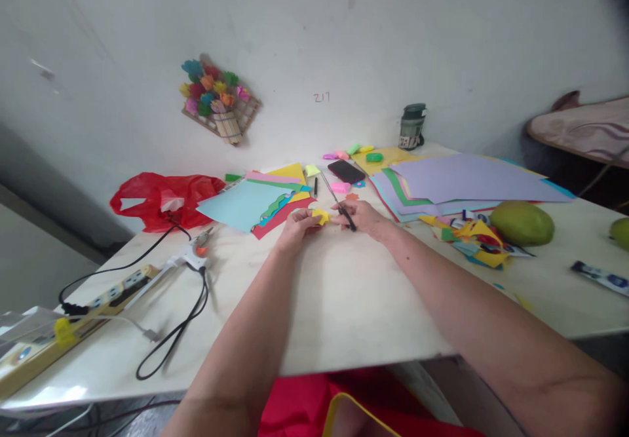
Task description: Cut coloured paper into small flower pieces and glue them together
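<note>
Between the fingers of my left hand (297,226) is a small yellow paper cutout (321,216), its edge looking scalloped. My right hand (362,218) grips a pair of scissors (347,217) by the dark handles, and the blades point away toward the wall. The right fingertips come close to the yellow piece; whether they touch it is too small to tell. Just beyond lie an orange paper cutout (352,196), a pink clay-like block (340,187) and a black phone (346,171).
Coloured paper sheets lie left (236,204) and right (457,178). Paper scraps (474,240) and a green mango-like fruit (521,223) are at right. A red plastic bag (147,198), a glue gun (194,251) and a power strip (122,289) occupy the left. A tumbler (411,127) stands behind.
</note>
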The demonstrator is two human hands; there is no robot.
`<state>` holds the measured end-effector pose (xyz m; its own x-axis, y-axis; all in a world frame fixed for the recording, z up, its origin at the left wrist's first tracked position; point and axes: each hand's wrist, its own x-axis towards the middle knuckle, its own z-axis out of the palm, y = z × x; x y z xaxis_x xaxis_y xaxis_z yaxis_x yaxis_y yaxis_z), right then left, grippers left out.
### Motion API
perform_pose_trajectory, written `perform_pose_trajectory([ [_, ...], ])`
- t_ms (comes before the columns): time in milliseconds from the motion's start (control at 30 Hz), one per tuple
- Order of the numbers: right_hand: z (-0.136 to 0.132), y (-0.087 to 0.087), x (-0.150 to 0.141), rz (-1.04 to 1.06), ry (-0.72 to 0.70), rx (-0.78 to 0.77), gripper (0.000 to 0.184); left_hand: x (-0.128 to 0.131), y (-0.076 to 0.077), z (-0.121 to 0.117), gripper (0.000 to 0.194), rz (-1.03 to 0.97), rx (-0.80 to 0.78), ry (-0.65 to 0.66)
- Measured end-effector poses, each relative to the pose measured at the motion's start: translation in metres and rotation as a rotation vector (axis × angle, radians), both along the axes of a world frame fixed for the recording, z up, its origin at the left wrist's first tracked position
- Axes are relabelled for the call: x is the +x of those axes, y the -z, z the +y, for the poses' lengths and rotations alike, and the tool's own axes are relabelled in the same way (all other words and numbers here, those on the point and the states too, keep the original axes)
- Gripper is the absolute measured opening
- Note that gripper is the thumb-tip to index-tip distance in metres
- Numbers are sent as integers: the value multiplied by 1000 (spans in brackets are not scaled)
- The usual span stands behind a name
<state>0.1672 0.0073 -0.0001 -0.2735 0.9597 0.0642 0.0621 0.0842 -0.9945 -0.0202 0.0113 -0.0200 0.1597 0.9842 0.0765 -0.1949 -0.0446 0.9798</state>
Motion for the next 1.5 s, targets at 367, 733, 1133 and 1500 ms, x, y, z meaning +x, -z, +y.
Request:
perform_pose_trajectory([
  [367, 2, -5, 2, 181, 19, 21, 44, 4, -5, -6, 27, 99, 2, 101],
  [733, 3, 1, -8, 105, -29, 97, 37, 3, -5, -5, 24, 175, -34, 189],
  [1133, -1, -6, -11, 131, 114, 35, 41, 4, -3, -1, 25, 6, -64, 31],
  [1500, 6, 1, -4, 155, 89, 28, 43, 4, -1, -1, 22, 69, -18, 100],
])
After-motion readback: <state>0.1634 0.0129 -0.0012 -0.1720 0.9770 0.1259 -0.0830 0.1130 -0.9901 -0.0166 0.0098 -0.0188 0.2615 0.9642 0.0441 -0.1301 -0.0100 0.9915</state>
